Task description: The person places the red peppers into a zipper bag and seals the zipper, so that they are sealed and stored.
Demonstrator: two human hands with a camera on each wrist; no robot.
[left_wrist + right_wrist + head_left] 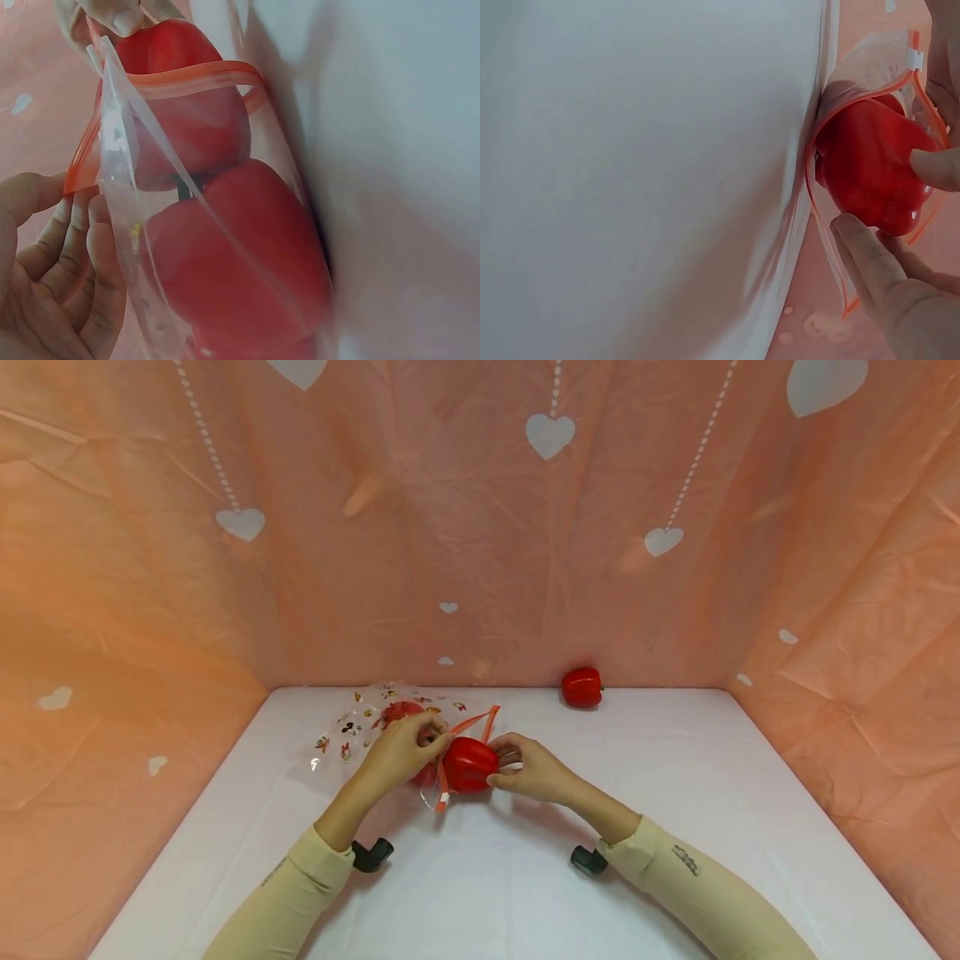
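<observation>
One clear bag [337,739] lies on the white table [517,885], at least two red peppers [240,255] inside. The left hand [405,747] pinches its orange rim [187,75]. The right hand [536,770] has thumb and fingers clamped on another pepper [470,766], partway into the mouth. One more pepper [582,687] sits apart, near the far edge.

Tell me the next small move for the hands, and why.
The right hand should probably ease the glossy red bell pepper further into the clear, cartoon-printed plastic bag: it sits only partly inside, the right hand is at its outer end, and the left hand pinches the orange edge of the open mouth.
</observation>
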